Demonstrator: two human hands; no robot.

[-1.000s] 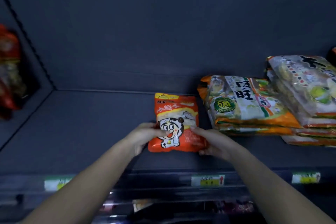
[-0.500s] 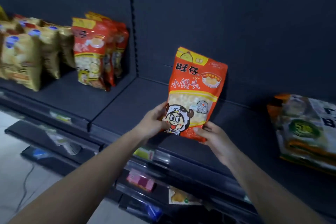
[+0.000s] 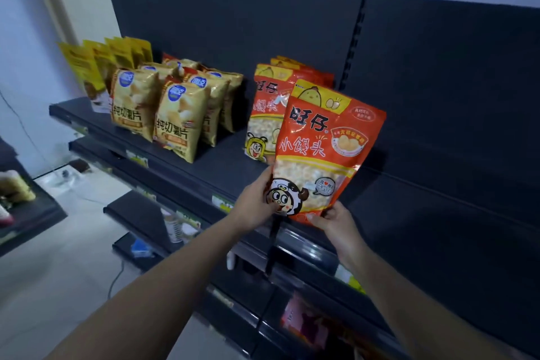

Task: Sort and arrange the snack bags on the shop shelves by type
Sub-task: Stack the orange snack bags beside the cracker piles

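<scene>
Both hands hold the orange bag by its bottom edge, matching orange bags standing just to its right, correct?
No: the head view shows the matching orange bags just to its left. Left hand and right hand do hold the orange bag by its bottom edge.

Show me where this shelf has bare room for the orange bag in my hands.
Widest bare stretch: the shelf right of the slotted upright, beyond the held orange bag. A narrower strip lies between the gold chip bags and the orange row. Crowded: the left end, chip bags beside yellow bags.
</scene>
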